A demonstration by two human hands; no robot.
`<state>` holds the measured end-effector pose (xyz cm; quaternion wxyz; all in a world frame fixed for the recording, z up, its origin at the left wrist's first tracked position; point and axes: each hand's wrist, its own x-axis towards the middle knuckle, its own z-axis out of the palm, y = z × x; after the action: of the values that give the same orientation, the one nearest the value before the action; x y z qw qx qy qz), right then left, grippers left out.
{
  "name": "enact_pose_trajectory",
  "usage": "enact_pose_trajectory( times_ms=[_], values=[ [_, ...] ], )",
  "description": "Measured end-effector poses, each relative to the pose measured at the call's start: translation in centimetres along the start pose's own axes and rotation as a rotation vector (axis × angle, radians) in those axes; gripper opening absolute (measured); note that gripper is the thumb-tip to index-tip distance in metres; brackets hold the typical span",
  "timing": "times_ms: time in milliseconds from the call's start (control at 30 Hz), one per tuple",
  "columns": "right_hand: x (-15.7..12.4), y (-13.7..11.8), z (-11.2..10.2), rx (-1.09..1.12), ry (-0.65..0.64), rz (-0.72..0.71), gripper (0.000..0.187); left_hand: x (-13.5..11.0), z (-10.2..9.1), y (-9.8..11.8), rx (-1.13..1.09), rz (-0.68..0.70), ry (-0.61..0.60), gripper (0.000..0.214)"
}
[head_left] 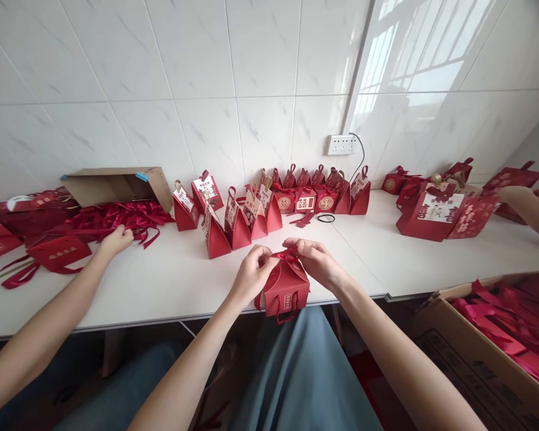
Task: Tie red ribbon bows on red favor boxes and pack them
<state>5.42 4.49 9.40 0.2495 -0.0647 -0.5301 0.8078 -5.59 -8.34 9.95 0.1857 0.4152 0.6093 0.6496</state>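
Note:
A small red gift box (286, 287) with a cord handle on its front stands at the table's front edge, right before me. A red ribbon (288, 255) crosses its gathered top. From the left, my left hand (254, 272) pinches the ribbon beside the knot. My right hand (318, 262) is closed at the other side of the top, thumb and fingers on the ribbon; its fingertips are partly hidden. Behind the box, several red triangular gift boxes (240, 224) stand upright on the white table (161, 293).
A co-worker's hand (117, 240) holds ribbon at left, near an open carton (164, 185) spilling red ribbons. Another person's hand (518, 200) is beside red boxes (424, 218) at right. A cardboard box (467, 365) of ribboned pieces stands lower right. A black ring (326, 218) lies behind my right hand.

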Motion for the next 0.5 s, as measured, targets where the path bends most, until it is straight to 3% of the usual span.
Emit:
enact_pose_trajectory(
  times_ms=[200,333,500],
  values=[
    [0.0,-0.1,-0.3,-0.035,-0.027,-0.015,0.025,0.6,0.6,-0.5,-0.271,-0.058,0.238,0.016],
    [-0.2,-0.7,-0.4,-0.078,-0.048,-0.046,0.030,1.6,-0.2,0.5,-0.417,-0.029,0.407,0.020],
    [-0.4,-1.5,0.0,-0.052,-0.031,-0.090,0.024,2.0,-2.5,2.0,-0.542,-0.081,0.405,0.023]
  ],
)
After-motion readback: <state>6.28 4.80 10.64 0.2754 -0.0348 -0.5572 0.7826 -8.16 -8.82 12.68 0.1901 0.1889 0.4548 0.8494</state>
